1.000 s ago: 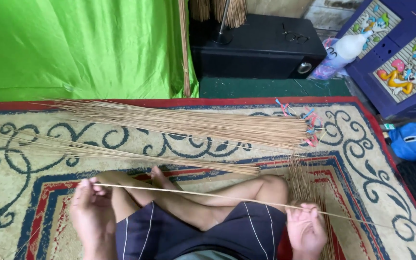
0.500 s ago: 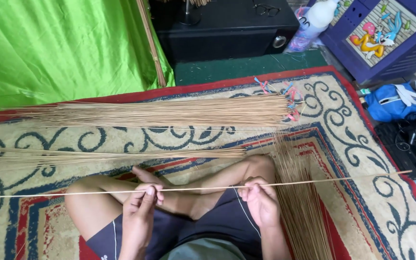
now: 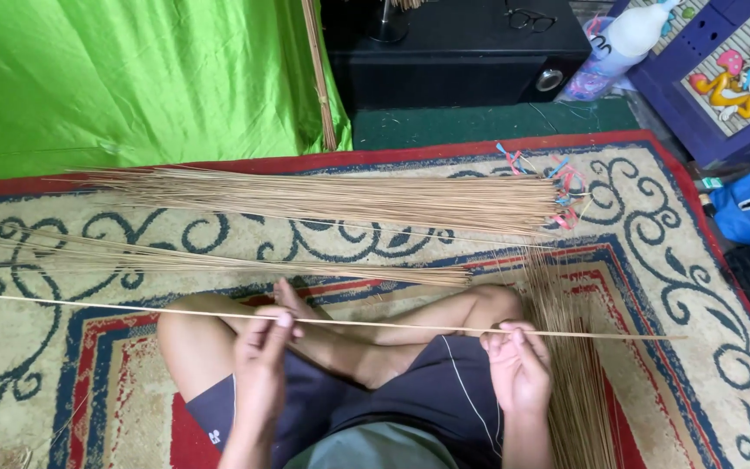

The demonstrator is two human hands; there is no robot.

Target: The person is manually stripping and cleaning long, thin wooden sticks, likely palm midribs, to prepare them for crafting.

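Since half a second ago your left hand (image 3: 260, 358) and right hand (image 3: 518, 366) have drawn farther apart along the thin stick (image 3: 392, 325), each grip still pinched shut on it as it lies level across your crossed legs above the rug (image 3: 653, 260). The stick's left end runs out of view, and the loose sticks (image 3: 579, 408) beside your right knee are cut off below.

Thin, dry, matt straw-coloured stick (image 3: 410, 326); bundles of the same sticks (image 3: 332, 198) lie on a woven, patterned rug (image 3: 653, 260); glossy green cloth (image 3: 132, 78) behind.
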